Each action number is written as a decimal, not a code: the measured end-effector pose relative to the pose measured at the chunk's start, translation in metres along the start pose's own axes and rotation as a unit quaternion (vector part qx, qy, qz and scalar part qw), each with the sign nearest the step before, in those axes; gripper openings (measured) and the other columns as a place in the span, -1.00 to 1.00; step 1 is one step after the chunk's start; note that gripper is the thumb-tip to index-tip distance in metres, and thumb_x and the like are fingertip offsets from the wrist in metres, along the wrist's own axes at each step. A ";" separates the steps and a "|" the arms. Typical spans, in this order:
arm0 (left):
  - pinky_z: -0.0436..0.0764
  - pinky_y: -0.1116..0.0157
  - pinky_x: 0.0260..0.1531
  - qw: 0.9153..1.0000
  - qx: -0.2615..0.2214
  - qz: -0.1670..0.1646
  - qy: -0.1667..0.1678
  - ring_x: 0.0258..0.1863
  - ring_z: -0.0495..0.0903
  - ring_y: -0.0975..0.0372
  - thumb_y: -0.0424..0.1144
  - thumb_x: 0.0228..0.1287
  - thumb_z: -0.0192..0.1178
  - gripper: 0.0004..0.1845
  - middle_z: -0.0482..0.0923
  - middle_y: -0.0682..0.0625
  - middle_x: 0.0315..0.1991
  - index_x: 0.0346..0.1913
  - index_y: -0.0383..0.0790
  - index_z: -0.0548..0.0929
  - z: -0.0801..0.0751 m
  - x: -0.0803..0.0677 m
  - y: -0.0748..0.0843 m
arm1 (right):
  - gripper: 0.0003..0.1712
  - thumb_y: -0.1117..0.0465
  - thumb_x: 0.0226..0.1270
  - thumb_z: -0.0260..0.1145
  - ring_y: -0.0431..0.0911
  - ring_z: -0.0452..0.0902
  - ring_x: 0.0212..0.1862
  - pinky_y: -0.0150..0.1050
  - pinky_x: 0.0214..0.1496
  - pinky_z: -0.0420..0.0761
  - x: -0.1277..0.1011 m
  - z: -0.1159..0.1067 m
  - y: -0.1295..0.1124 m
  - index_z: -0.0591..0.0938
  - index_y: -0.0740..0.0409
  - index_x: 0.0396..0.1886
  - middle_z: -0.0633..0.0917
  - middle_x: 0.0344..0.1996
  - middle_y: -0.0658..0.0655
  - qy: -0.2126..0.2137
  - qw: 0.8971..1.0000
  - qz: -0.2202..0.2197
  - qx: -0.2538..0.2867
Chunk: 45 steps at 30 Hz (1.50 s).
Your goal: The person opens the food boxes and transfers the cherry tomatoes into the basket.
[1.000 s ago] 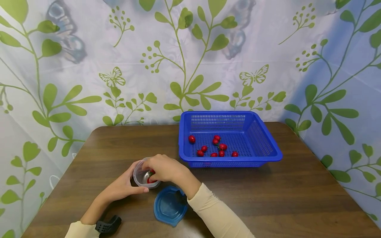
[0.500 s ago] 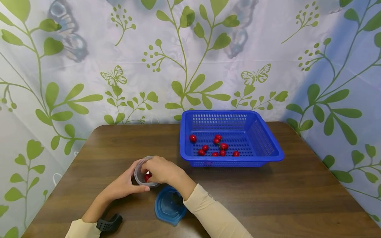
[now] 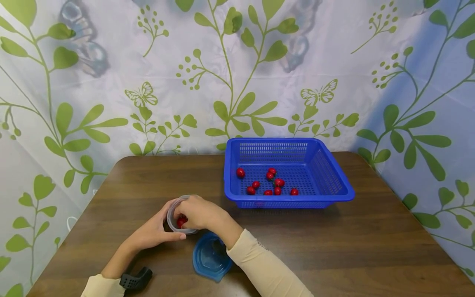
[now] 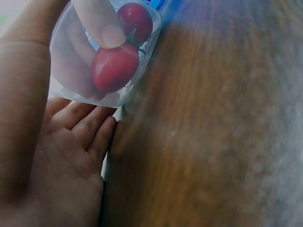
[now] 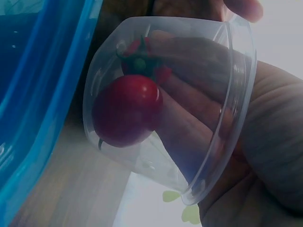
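My left hand (image 3: 154,233) holds a small clear plastic container (image 3: 171,216), its thumb on the near side and its fingers behind. My right hand (image 3: 202,212) reaches into the container's mouth, its fingers curled at a red cherry tomato (image 3: 181,221). In the left wrist view a fingertip (image 4: 112,35) presses on one tomato (image 4: 115,68), and a second tomato (image 4: 136,22) lies beside it. Through the clear wall, the right wrist view shows a cherry tomato (image 5: 127,111) close to the fingers, with a green-stemmed one (image 5: 137,59) behind it.
A translucent blue lid (image 3: 209,264) lies on the brown table (image 3: 334,247), close to my right forearm. At the back stands a blue perforated basket (image 3: 289,198) with several cherry tomatoes (image 3: 279,182) in it. A patterned cloth (image 3: 237,74) hangs behind the table.
Inside the container, my right hand's fingers and the red tomato have shifted slightly left. My left hand keeps its hold on the container. The basket and lid stay in place.
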<state>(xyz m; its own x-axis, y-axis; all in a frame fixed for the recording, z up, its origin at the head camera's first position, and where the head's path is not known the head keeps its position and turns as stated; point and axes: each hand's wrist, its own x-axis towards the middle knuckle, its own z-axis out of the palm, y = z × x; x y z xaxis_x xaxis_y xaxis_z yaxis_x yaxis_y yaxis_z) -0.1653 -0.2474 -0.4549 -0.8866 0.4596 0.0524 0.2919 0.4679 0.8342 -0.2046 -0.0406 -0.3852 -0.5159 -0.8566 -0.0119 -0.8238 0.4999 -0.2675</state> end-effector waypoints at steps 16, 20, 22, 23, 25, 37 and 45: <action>0.41 0.44 0.29 1.000 0.007 -0.005 0.000 0.36 0.44 0.21 -0.10 0.24 0.48 0.04 0.28 -0.12 0.52 0.63 -0.07 0.04 0.000 0.000 0.000 | -0.72 0.16 0.33 0.50 -0.31 0.53 -0.18 -0.52 -0.05 0.53 0.000 0.001 0.006 0.78 -0.07 0.03 0.76 -0.15 -0.17 -0.003 0.999 0.007 0.046; 0.42 0.38 0.30 1.000 0.016 -0.009 0.000 0.34 0.45 0.22 -0.09 0.24 0.48 0.03 0.31 -0.11 0.50 0.62 -0.06 0.05 0.000 0.000 0.002 | -0.68 0.19 0.32 0.48 -0.30 0.52 -0.21 -0.55 -0.12 0.53 -0.002 -0.002 0.008 0.77 -0.05 0.06 0.75 -0.13 -0.14 0.011 0.998 0.002 0.064; 0.44 0.36 0.30 1.000 0.018 -0.011 0.002 0.31 0.47 0.23 -0.09 0.23 0.48 0.02 0.34 -0.10 0.48 0.61 -0.06 0.07 0.001 0.000 0.003 | -0.67 0.19 0.33 0.47 -0.30 0.52 -0.22 -0.56 -0.15 0.52 -0.004 -0.005 0.009 0.77 -0.04 0.08 0.75 -0.11 -0.13 0.018 0.997 0.000 0.070; 0.45 0.35 0.29 1.000 0.016 -0.012 0.002 0.30 0.48 0.23 -0.09 0.23 0.48 0.01 0.35 -0.09 0.46 0.60 -0.06 0.08 0.001 -0.001 0.004 | -0.67 0.19 0.33 0.47 -0.30 0.52 -0.23 -0.56 -0.17 0.52 -0.005 -0.007 0.009 0.76 -0.04 0.08 0.75 -0.12 -0.13 0.020 0.997 0.000 0.073; 0.47 0.36 0.27 1.000 0.010 -0.012 0.002 0.27 0.50 0.22 -0.10 0.23 0.49 -0.01 0.38 -0.09 0.44 0.59 -0.07 0.10 0.001 -0.001 0.004 | -0.66 0.20 0.35 0.46 -0.29 0.53 -0.21 -0.57 -0.18 0.52 -0.008 -0.011 0.010 0.76 -0.02 0.10 0.76 -0.10 -0.11 0.026 0.996 -0.001 0.081; 0.49 0.31 0.25 1.000 0.006 0.005 0.007 0.28 0.49 -0.01 -0.13 0.18 0.52 -0.03 0.44 -0.10 0.39 0.56 -0.06 0.15 0.002 0.000 0.003 | -0.63 0.20 0.37 0.44 -0.25 0.64 -0.10 -0.51 -0.03 0.60 -0.031 -0.042 0.025 0.73 0.06 0.16 0.77 -0.04 -0.05 0.075 0.990 0.024 0.114; 0.28 0.51 0.33 0.999 0.015 0.040 0.018 0.36 0.45 0.10 -0.14 0.17 0.54 -0.03 0.48 -0.03 0.40 0.55 -0.05 0.17 0.003 -0.001 0.000 | -0.62 0.26 0.34 0.47 -0.15 0.73 0.01 -0.39 0.06 0.67 -0.050 -0.058 0.041 0.71 0.10 0.15 0.76 -0.01 0.03 0.111 0.980 0.042 0.160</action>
<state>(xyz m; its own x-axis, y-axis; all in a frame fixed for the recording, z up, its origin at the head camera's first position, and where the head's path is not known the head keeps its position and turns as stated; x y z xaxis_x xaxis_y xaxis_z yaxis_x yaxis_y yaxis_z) -0.1637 -0.2453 -0.4565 -0.8723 0.4693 0.1373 0.3719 0.4544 0.8095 -0.2259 0.0302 -0.3395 -0.6473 -0.7465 0.1540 -0.6781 0.4717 -0.5636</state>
